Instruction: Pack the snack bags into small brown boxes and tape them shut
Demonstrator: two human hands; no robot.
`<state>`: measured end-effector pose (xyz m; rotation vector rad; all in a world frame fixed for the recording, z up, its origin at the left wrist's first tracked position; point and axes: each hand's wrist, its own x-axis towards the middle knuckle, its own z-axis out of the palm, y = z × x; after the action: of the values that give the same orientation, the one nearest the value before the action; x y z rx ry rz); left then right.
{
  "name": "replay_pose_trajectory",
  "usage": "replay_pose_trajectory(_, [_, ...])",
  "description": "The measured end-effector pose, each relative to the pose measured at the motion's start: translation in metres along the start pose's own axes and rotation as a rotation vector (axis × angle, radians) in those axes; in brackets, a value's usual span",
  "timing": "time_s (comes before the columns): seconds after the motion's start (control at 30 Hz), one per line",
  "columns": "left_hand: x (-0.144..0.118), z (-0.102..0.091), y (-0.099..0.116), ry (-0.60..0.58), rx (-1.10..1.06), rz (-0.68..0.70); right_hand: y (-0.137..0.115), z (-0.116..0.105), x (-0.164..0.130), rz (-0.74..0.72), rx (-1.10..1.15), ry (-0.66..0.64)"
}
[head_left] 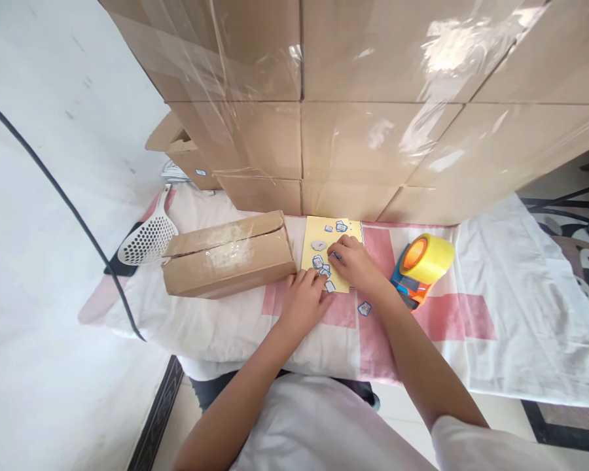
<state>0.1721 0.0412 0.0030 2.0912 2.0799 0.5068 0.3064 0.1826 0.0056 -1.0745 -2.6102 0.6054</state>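
A yellow sheet of paper (341, 282) lies on the cloth, with several small white paper cutouts (317, 261) outlined in blue on it. My right hand (357, 263) is over the sheet's right side, its fingertips closed on a small blue-edged cutout (336, 256), partly hidden. Against the sheet's lower left edge rests my left hand (302, 299), fingers stretched out flat, fingertips close to the lower cutouts. A pale rounded scrap (319, 245) is also on the sheet. One loose cutout (364, 309) lies on the cloth below my right hand.
A taped cardboard box (230, 258) lies left of the sheet. Stacked, wrapped boxes (353, 144) rise behind it. A tape dispenser (422, 268) with yellow tape stands right. A white slotted skimmer (150, 239) overlaps a dark object (122, 265). A black cable (63, 183) hangs at left.
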Motion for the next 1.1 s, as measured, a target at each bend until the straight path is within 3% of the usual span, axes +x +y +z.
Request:
replay_pose_trajectory(0.23, [0.005, 0.005, -0.002, 0.047, -0.115, 0.054, 0.009, 0.009, 0.003, 0.026, 0.063, 0.056])
replay_pose_trajectory(0.57, [0.005, 0.002, -0.01, 0.123, -0.438, -0.112, 0.009, 0.013, -0.001, -0.03, 0.011, 0.001])
replay_pose_trajectory(0.7, [-0.003, -0.004, -0.011, 0.168, -0.577, -0.21, -0.006, 0.001, -0.002, -0.029, 0.258, 0.106])
replay_pose_trajectory(0.77, [-0.008, -0.01, -0.011, 0.216, -0.667, -0.242, -0.016, -0.006, -0.003, 0.02, 0.452, 0.031])
replay_pose_trajectory(0.83, [-0.013, -0.017, -0.012, 0.291, -0.696, -0.213, -0.026, -0.009, -0.005, 0.124, 0.642, -0.154])
replay_pose_trajectory(0.97, [-0.024, -0.025, -0.021, 0.402, -0.476, 0.0, -0.04, -0.007, -0.008, 0.232, 0.987, -0.499])
replay_pose_trajectory(1.1, [-0.034, -0.024, -0.029, 0.464, -0.253, 0.099, -0.047, -0.002, -0.009, 0.21, 1.164, -0.546])
